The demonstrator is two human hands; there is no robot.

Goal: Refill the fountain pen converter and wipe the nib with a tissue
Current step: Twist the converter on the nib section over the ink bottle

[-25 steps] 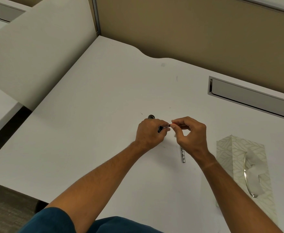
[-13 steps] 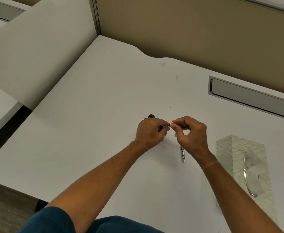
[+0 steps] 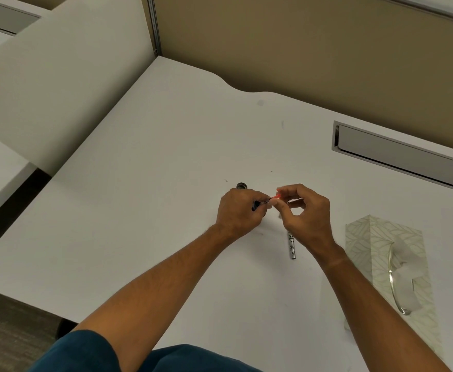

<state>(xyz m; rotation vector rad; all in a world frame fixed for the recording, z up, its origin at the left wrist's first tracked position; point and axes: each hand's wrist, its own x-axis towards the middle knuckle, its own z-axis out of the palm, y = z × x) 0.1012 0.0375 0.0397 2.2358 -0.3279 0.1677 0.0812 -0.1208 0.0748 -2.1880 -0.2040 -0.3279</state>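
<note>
Dark pen section (image 3: 257,204) — gripped; tissue box (image 3: 389,267) rightward

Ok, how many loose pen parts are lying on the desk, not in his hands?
2 that I can see: a silver tube beside the right hand, and a dark piece behind the left hand. The hands may hide others.

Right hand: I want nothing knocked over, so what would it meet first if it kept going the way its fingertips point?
Probably the left hand, which holds the dark pen part just ahead of the right hand; depth is unclear.
</note>
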